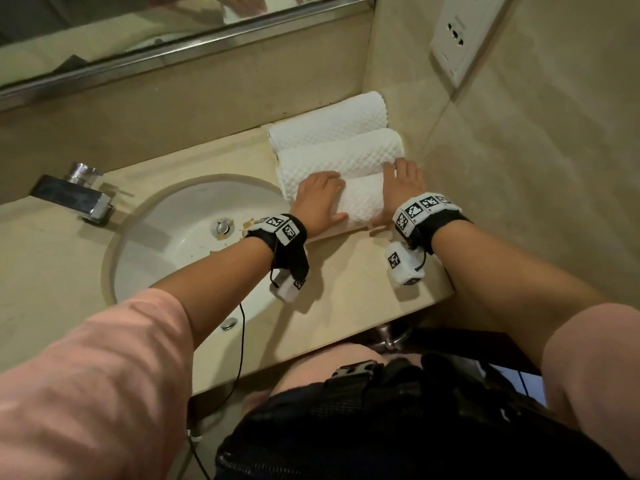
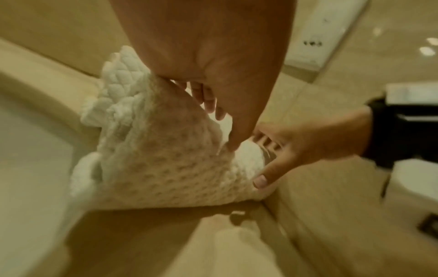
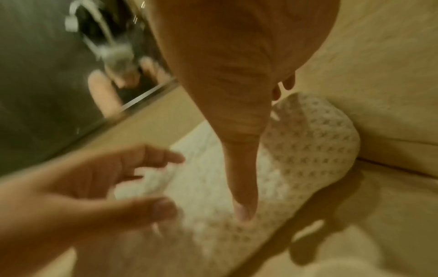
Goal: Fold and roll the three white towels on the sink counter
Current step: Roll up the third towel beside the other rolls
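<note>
From the head view, 3 white rolled towels lie side by side on the counter (image 1: 346, 271), to the right of the sink (image 1: 166, 244), in the corner by the wall. The far towel (image 1: 329, 121) and the middle towel (image 1: 341, 155) touch each other. The near towel (image 1: 362, 199) is under both hands. The left hand (image 1: 318, 199) lies on its left end with the fingers curved over the roll, and the right hand (image 1: 403, 188) holds its right end the same way. A faucet (image 1: 74, 195) stands left of the sink.

In the left wrist view, the left hand (image 2: 213, 56) has the thumb under the roll and the fingers above it.

In the right wrist view, the right hand (image 3: 237, 84) presses the thumb into the towel; this picture is blurred.
</note>
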